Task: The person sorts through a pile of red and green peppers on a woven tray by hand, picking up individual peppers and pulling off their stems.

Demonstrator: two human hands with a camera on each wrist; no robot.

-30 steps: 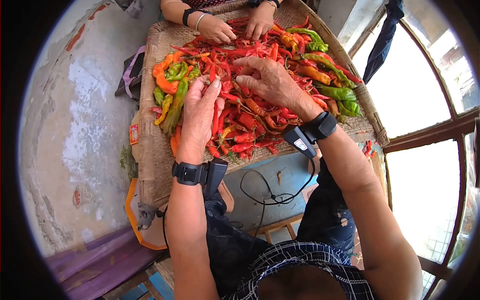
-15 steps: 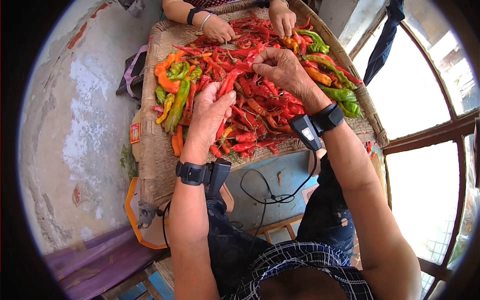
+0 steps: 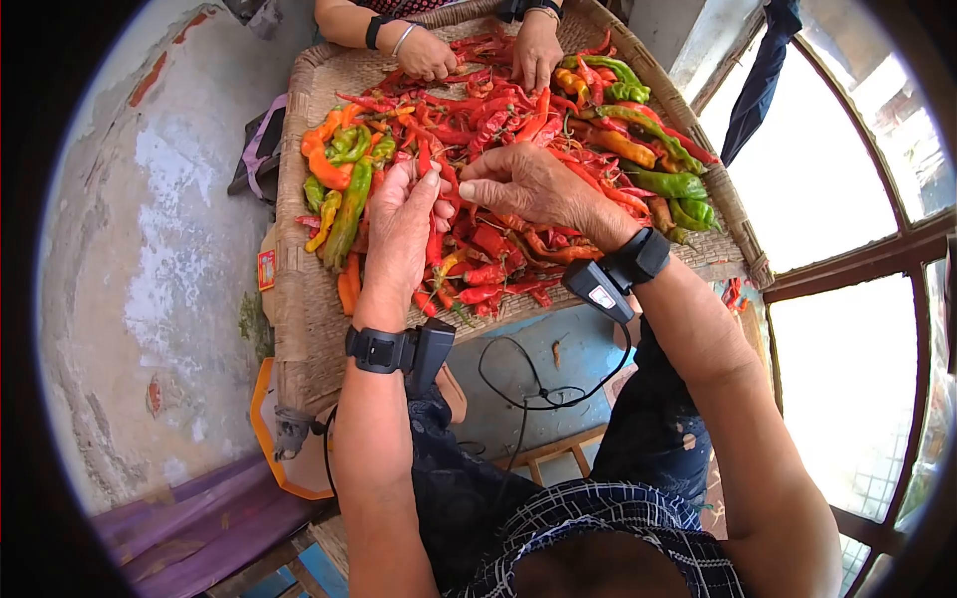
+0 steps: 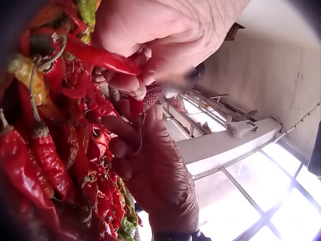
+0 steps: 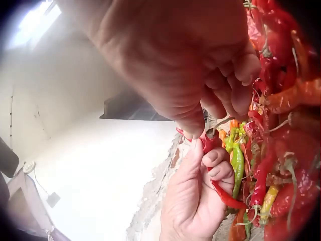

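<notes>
My left hand (image 3: 402, 224) pinches a slim red chili pepper (image 5: 225, 197) between thumb and fingers, its stem end pointing up past the thumb. In the left wrist view that pepper's thin curled stem (image 4: 140, 135) hangs from below the fingers. Close by on the right, my right hand (image 3: 543, 189) is loosely bent, with thumb and forefinger slightly apart beside the stem. The free stem overlaps the right hand's fingers (image 4: 120, 150) in the left wrist view. Both hands are over a heap of red chili peppers (image 3: 488, 269) on a woven tray (image 3: 291, 319).
Green peppers (image 3: 673, 185) and orange ones (image 3: 329, 164) lie along the tray's sides. Across the tray, another person's hands (image 3: 427, 55) work among the peppers. A black cable (image 3: 543, 399) hangs below the tray; a wall (image 3: 169, 249) stands left, windows right.
My right hand reached forward to a red pepper in the heap, then came back beside the left. The left hand shifted right and back again. The other person's hand at upper right moved sideways and back.
</notes>
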